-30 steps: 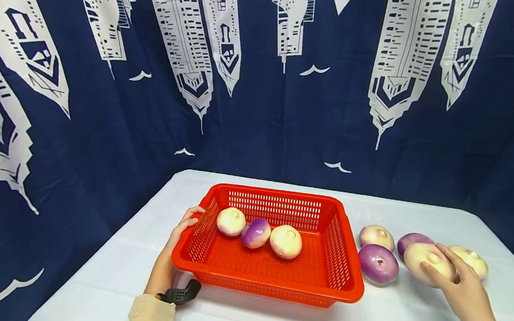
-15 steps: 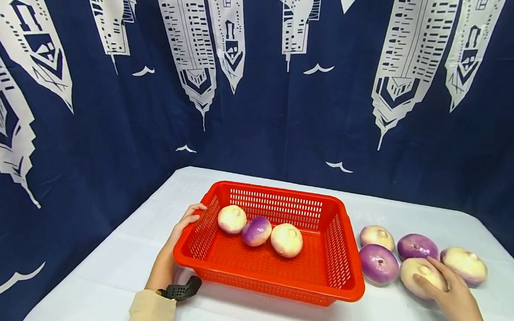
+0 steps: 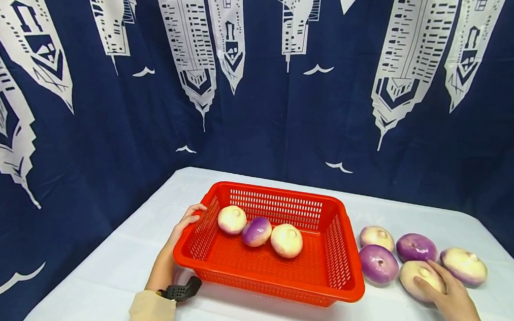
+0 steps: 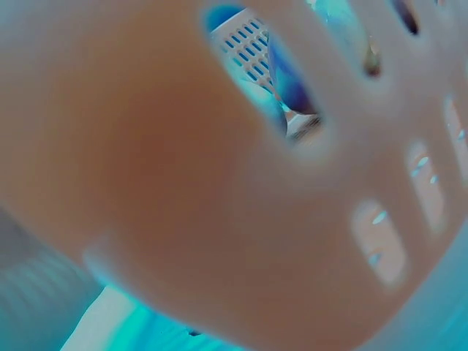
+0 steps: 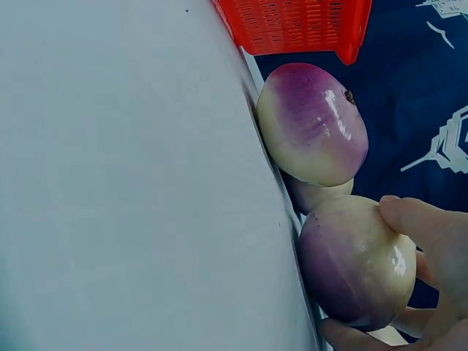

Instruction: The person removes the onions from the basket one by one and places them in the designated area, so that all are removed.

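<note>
- The red perforated plastic basket stands on the white worktop and serves as the landmark here.
- The left hand rests against the basket's left rim, its fingers curled over the edge and gripping it; the left wrist view is too blurred to add more.
- Inside the basket, toward its far wall, three round turnips lie in a row: a cream turnip, a purple turnip touching it, and a second cream turnip just beside that.
- To the right of the basket, the right hand curls its fingers and thumb round a cream-topped turnip with a purple underside, which sits on the worktop.
- In the right wrist view the thumb lies over this held turnip.
- Just beside it, nearer the basket, lies a purple-and-cream turnip, close to the basket's right wall.
- Farther from the basket on the same side lie a pale turnip, a deep purple turnip and a cream turnip at the far right.
- Behind the basket hangs a navy curtain printed with white towers.
</note>
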Demonstrator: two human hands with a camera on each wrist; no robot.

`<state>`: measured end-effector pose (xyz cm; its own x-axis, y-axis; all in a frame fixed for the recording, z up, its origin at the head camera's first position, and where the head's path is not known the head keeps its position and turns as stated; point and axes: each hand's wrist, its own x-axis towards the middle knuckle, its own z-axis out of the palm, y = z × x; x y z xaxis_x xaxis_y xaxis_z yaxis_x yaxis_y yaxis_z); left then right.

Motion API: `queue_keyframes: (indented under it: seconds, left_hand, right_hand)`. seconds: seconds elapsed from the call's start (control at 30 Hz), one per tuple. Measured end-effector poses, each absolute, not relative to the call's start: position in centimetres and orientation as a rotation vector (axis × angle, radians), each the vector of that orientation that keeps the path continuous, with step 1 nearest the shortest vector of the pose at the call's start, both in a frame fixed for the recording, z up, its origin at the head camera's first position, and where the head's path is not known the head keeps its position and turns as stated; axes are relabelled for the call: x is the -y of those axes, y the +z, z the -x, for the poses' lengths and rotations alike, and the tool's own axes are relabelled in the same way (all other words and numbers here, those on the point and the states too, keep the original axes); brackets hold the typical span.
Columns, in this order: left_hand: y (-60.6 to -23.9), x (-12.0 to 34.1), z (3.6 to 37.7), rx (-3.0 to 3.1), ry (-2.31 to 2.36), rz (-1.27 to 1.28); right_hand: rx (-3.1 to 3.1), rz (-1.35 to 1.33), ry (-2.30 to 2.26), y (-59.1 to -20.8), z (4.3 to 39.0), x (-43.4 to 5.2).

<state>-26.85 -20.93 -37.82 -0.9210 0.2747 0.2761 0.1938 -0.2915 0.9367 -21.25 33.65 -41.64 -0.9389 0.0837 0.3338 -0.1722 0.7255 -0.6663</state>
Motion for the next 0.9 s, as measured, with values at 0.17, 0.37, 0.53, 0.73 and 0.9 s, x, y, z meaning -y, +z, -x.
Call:
queue_keyframes:
  seconds: [0.17, 0.37, 0.53, 0.73, 0.9]
  left_hand:
    - [-37.8, 21.0, 26.9, -1.844, 2.413, -0.599]
    - [-37.9, 21.0, 27.0, -1.820, 2.402, -0.639]
    - [-38.0, 21.0, 27.0, -1.830, 2.402, -0.654]
    - [-38.1, 21.2, 27.1, -1.853, 2.388, -0.672]
    - [-38.0, 21.1, 27.1, -1.872, 2.382, -0.666]
  right_hand:
    - [2.626, -0.033, 1.028, -41.2, 21.2, -33.6]
    - [2.618, -0.036, 0.983, -41.3, 21.3, -33.8]
    - [2.614, -0.018, 0.984, -41.3, 21.3, -33.9]
    - [2.604, 0.074, 1.060, -40.7, 20.9, -33.6]
    - [2.581, 0.123, 1.087, -39.9, 20.6, -33.3]
